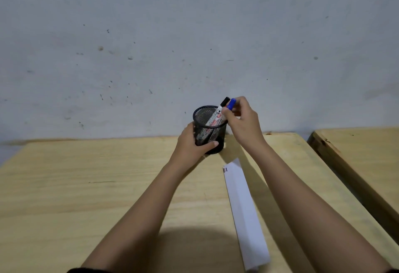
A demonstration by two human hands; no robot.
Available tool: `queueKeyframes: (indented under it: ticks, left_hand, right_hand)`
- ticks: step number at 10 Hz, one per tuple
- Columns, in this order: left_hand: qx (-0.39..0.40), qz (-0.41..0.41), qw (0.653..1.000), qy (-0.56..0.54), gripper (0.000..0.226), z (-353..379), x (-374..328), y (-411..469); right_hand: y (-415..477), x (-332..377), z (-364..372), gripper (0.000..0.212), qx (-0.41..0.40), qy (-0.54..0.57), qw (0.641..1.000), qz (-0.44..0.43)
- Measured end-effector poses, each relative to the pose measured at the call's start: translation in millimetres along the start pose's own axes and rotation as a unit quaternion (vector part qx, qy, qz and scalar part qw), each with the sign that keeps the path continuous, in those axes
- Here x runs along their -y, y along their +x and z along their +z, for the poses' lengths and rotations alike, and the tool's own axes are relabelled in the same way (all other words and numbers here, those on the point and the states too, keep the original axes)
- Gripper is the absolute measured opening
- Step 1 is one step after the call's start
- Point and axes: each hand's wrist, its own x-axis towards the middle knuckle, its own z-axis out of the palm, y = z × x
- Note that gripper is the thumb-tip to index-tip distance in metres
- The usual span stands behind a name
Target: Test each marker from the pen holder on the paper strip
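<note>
A black mesh pen holder [205, 119] stands at the far edge of the wooden table [86, 186], near the wall. My left hand [194, 145] is wrapped around its lower half. A black-capped marker [218, 114] leans in the holder. My right hand [243, 121] pinches a blue-capped marker [231, 104] at the holder's right rim; most of its body is hidden by my fingers. A long white paper strip [244, 212] lies on the table in front of the holder, with small dark marks [225, 170] at its far end.
A stained grey wall [194, 35] rises right behind the holder. A second wooden table [362, 154] stands to the right, with a dark gap between the two.
</note>
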Motion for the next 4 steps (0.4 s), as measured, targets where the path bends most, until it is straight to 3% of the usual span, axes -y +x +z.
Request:
queueKeyframes:
  ticks: [2,4]
  left_hand:
    - [-0.003,0.008,1.000,0.014,0.065,2.2,4.9,2.4]
    - [-0.018,0.008,1.000,0.018,0.070,7.1,13.1,3.6]
  right_hand:
    - [1.8,-1.1,-3.8,0.013,-0.002,-0.053,0.999,-0.002]
    - [-11.5,5.1,-14.4,0.031,0.032,-0.003,0.996,0.080]
